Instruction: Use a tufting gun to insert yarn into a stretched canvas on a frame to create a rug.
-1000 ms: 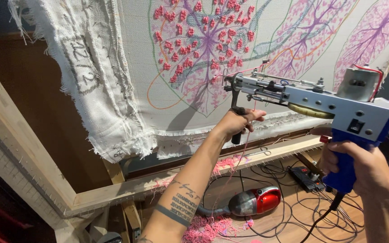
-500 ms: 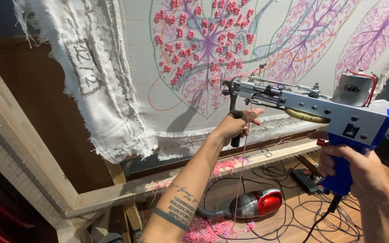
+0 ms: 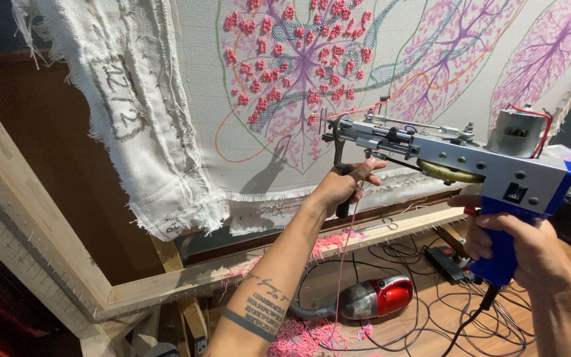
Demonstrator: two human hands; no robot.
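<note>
Two hands are closed on one tufting gun (image 3: 457, 158), which is held level before a stretched cloth (image 3: 391, 86). The front black handle is gripped by the left hand (image 3: 342, 188); the blue rear grip is clasped by the right hand (image 3: 517, 241). A grey metal body, a cylindrical motor with red wires on top and a needle tip at the front left are shown on the gun; the tip is pointed at the cloth, but contact cannot be told. Pink and purple branching motifs and red tufted dots are carried by the cloth, and its frayed edge (image 3: 166, 165) is hung over a wooden frame (image 3: 186, 281). A pink yarn strand (image 3: 342, 277) is seen hanging below the left hand. On the floor are listed: a red hand vacuum (image 3: 381, 297), tangled black cables (image 3: 444, 317), a power strip (image 3: 447, 261), pink yarn scraps (image 3: 305, 337).
</note>
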